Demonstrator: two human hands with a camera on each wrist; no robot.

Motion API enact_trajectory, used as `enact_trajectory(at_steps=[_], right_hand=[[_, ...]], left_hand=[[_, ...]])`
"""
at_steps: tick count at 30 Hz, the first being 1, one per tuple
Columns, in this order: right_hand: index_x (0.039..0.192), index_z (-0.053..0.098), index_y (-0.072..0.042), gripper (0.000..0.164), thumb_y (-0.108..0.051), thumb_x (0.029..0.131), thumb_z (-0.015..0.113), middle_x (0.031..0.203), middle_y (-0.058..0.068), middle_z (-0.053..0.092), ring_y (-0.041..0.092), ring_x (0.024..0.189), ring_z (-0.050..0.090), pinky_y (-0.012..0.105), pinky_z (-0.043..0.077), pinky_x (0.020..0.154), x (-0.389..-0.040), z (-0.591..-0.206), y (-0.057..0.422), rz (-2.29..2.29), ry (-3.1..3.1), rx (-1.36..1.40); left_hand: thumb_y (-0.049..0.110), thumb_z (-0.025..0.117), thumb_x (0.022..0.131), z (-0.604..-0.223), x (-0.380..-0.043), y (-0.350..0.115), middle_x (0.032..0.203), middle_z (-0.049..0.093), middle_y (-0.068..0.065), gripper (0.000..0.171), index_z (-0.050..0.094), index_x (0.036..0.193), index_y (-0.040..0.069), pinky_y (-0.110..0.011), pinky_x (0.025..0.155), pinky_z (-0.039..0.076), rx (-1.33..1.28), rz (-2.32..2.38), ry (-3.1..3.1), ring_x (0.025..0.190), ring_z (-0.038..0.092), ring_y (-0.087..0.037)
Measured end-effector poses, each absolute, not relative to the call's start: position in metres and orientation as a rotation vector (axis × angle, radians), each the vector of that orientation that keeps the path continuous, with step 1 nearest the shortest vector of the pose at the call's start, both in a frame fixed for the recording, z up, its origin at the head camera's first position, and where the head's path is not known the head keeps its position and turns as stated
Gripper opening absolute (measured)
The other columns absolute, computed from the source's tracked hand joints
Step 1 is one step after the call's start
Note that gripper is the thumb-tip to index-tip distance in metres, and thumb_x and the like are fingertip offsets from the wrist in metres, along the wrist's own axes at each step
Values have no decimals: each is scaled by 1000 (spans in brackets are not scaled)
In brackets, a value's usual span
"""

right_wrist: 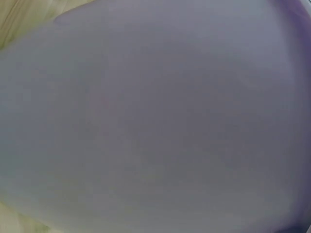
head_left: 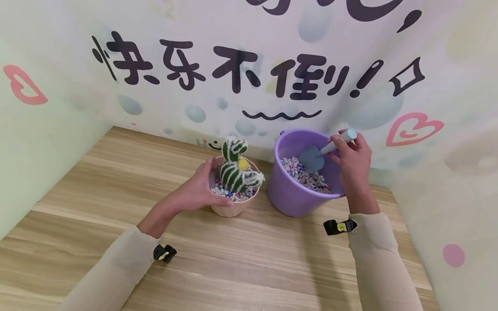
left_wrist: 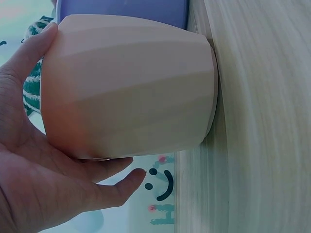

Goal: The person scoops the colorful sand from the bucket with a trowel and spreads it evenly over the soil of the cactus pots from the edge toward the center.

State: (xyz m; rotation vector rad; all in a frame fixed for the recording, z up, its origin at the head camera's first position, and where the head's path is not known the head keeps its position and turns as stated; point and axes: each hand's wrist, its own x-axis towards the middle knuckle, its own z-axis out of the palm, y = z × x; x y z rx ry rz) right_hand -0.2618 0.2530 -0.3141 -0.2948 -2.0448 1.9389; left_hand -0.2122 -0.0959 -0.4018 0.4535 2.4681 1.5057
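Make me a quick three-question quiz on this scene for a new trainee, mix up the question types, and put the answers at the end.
1. Multiple choice. In the head view, the purple bucket stands: A) left of the pink pot; B) right of it; C) on top of it.
2. True or false: the left hand holds the scoop.
3. Fill the gap: the small ball on the cactus is ____ in colour.

Key:
1. B.
2. False; the right hand holds it, and the left grips the pot.
3. Yellow.
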Motion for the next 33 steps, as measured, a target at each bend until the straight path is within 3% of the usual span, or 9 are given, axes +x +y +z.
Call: enact_trajectory(at_steps=[7, 13, 20, 33], right_hand=[[125, 54, -11, 39, -28, 92, 66, 117, 7, 61, 23, 111, 58, 44, 45, 104, -263, -314, 254, 1883, -2147, -280], [117, 56, -13, 27, -24, 94, 64, 111, 4, 61, 20, 109, 58, 43, 46, 103, -264, -315, 253, 1867, -2156, -277], [111, 53, -15, 16, -21, 97, 59, 105, 1, 60, 19, 107, 56, 43, 46, 102, -263, -315, 251, 1780, -2203, -279], [117, 51, -11, 25, -27, 99, 55, 110, 5, 61, 18, 106, 58, 37, 51, 96, -261, -317, 248, 1537, -2416, -251]], left_hand=[[33, 91, 64, -403, -213, -95, 156, 18, -15, 130, 1, 155, 7, -50, 116, 25, 457, 1513, 2464, 142, 25, -33], [28, 91, 64, -402, -214, -95, 153, 22, -14, 120, 12, 152, 9, -48, 115, 29, 487, 1560, 2447, 139, 29, -31], [29, 91, 64, -402, -213, -95, 154, 21, -15, 121, 11, 152, 8, -49, 115, 27, 492, 1545, 2463, 140, 28, -32], [30, 91, 63, -404, -213, -95, 154, 21, -14, 124, 9, 153, 8, -49, 115, 27, 500, 1562, 2451, 141, 28, -32]])
